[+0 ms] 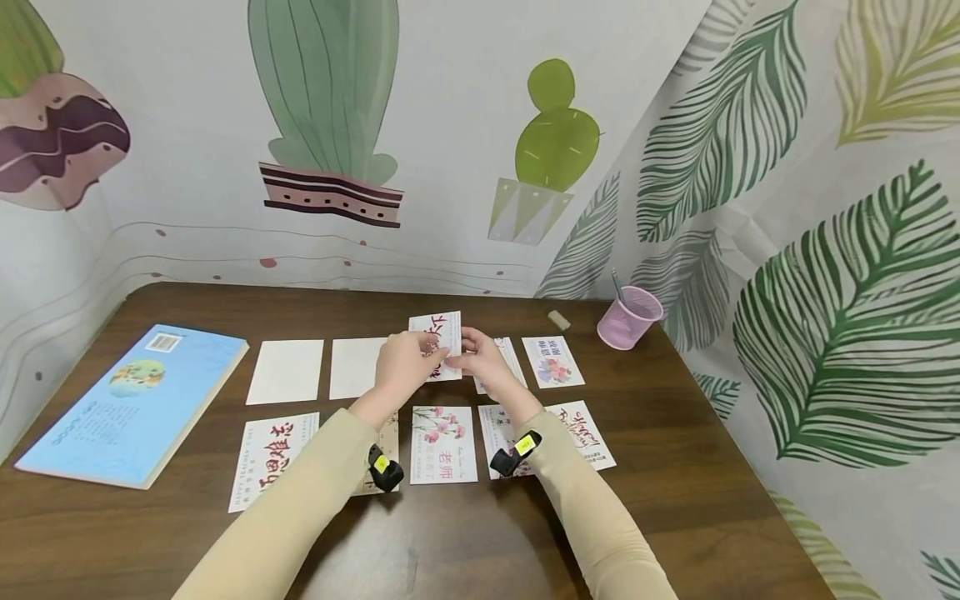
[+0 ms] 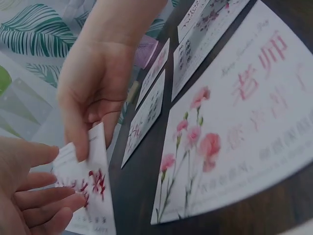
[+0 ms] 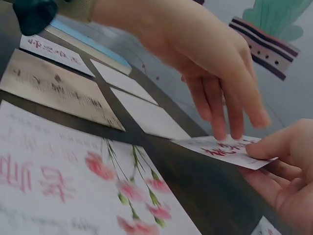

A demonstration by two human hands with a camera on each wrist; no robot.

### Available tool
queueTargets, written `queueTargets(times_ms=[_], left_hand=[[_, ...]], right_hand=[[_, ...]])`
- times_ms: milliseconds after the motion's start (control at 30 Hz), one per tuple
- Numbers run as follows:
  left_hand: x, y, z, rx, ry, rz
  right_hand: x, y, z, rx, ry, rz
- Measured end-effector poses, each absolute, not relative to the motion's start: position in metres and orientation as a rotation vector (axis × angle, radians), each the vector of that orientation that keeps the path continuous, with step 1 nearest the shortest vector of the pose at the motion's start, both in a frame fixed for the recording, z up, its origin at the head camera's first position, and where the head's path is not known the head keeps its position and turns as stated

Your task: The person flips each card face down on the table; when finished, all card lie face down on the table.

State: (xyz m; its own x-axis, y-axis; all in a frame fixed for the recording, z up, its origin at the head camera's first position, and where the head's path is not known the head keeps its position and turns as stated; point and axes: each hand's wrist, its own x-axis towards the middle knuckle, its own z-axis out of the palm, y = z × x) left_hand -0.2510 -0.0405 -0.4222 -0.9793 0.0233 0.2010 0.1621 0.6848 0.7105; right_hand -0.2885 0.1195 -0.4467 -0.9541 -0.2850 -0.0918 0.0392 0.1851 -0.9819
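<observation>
A white card with red brush lettering (image 1: pixel 448 327) is raised at the far middle of the table. My right hand (image 1: pixel 489 364) pinches its right edge, thumb on top and fingers beneath, as the right wrist view shows. The left hand (image 1: pixel 403 364) reaches over the card's other side with fingers extended; whether they touch it is hard to tell. Nearer me lies a card with pink carnations (image 1: pixel 442 442). Left of the hands are two blank white cards (image 1: pixel 285 372). Behind the right hand a printed card (image 1: pixel 513 357) is partly covered.
A blue book (image 1: pixel 135 408) lies at the left. A pink mesh pen cup (image 1: pixel 628 321) and a small eraser (image 1: pixel 558 320) are at the back right. Other cards include a flower card (image 1: pixel 553 364), a red-lettered card (image 1: pixel 258 458) and a beige card (image 3: pixel 58 88), partly under my left arm.
</observation>
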Motion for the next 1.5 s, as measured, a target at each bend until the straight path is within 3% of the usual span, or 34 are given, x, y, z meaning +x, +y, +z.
queueTargets(times_ms=[533, 1033, 1500], left_hand=[[-0.259, -0.031, -0.415, -0.132, -2.695, -1.195], [-0.260, -0.039, -0.399, -0.178, -2.662, -1.371], [-0.259, -0.055, -0.416, -0.065, -2.652, -1.492]], right_hand=[[-0.274, 0.110, -0.442, -0.271, 2.200, -1.951], [-0.280, 0.128, -0.444, -0.590, 2.028, -1.928], [-0.294, 0.137, -0.458, -0.052, 2.162, -2.034]])
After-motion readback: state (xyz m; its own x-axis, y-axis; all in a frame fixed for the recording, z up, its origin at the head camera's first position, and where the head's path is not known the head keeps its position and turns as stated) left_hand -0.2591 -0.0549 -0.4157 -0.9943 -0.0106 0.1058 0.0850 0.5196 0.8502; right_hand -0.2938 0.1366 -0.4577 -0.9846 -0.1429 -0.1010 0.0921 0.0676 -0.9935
